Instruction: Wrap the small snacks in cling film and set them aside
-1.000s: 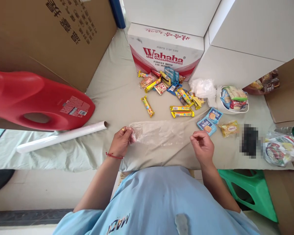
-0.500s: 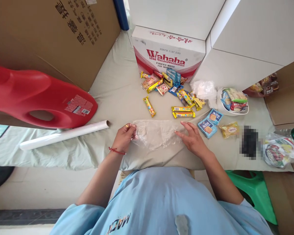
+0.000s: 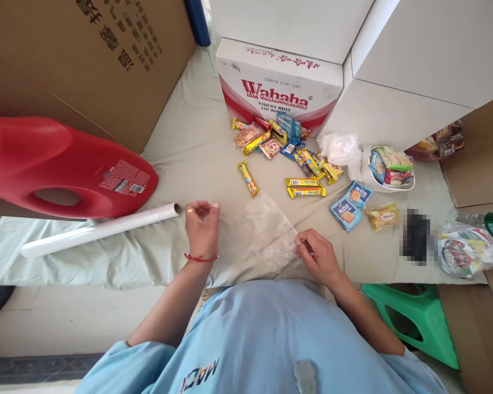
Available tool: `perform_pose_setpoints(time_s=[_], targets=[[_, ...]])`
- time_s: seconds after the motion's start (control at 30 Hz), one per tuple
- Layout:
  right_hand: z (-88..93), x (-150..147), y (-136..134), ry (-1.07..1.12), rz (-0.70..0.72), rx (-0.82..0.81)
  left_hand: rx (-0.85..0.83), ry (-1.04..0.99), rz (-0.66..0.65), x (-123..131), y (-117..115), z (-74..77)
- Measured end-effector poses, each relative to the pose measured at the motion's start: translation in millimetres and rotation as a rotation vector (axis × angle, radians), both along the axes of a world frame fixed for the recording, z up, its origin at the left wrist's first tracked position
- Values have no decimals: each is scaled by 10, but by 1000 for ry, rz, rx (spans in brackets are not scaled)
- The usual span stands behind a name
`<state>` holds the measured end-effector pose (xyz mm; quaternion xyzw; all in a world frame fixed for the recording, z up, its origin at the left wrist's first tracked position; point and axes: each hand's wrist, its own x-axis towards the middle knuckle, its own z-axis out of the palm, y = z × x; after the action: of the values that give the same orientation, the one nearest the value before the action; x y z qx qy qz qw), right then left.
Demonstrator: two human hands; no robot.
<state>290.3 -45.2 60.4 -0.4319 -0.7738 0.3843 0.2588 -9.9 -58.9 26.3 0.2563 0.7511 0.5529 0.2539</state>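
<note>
A clear plastic bag (image 3: 271,227) lies flat and crumpled over the cloth in front of me. My right hand (image 3: 318,254) pinches its right edge between thumb and fingers. To the left of the bag, and apart from it, my left hand (image 3: 202,227) is raised with thumb and fingers curled towards each other; nothing shows between them. A single yellow snack stick (image 3: 247,178) lies just beyond the bag. Two more yellow sticks (image 3: 305,187) lie side by side farther right, near blue snack packets (image 3: 345,213). Mixed snacks (image 3: 271,142) are piled behind.
A Wahaha carton (image 3: 277,93) stands at the back. On the left are a red jug (image 3: 66,164) and a white roll (image 3: 98,230). A white bowl of snacks (image 3: 390,189), a yellow packet (image 3: 383,216) and a bagged item (image 3: 462,254) sit on the right.
My left hand has let go of the bag and moved left. My right hand now pinches the bag, which has turned from a stretched strip into a slanted, looser shape.
</note>
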Motion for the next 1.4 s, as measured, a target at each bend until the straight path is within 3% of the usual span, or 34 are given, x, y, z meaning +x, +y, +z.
perform_pose_setpoints(time_s=[0.07,0.2,0.27,0.33,0.53,0.7,0.77,0.83,0.97,1.0,1.07,1.13,1.2,1.27,1.4], targets=[[-21,-85,-90,103,-83,-141,-74,-118,-64,134,-169,72],[-36,-235,-189,267,-156,-287,-314,-339,-455,437,-488,232],[-21,-290,-206,344,-152,-331,-397,-421,-589,566,-560,266],[1,-326,-205,448,-164,-433,-422,-495,-635,667,-544,250],[25,-268,-137,852,-390,-844,-223,-643,-426,789,-156,65],[-124,43,-257,912,-648,-858,-115,-600,-320,753,51,3],[-184,251,-364,760,-693,-814,-92,-568,-283,719,54,-12],[-183,514,-432,480,-613,-789,-87,-527,-263,679,24,-38],[13,1079,-266,-90,-163,-741,-98,-401,-239,613,-96,-103],[70,1179,-165,-165,-129,-705,-101,-367,-235,602,-127,-111],[147,1273,57,-194,-236,-586,-104,-305,-227,586,-181,-111],[157,1203,258,-110,-394,-473,-106,-222,-224,569,-219,-92],[111,996,400,-12,-452,-452,-115,-137,-234,545,-249,-70],[38,716,482,43,-439,-561,-136,-85,-251,511,-283,-56],[-103,216,548,202,-398,-933,-169,-51,-245,427,-400,-54]])
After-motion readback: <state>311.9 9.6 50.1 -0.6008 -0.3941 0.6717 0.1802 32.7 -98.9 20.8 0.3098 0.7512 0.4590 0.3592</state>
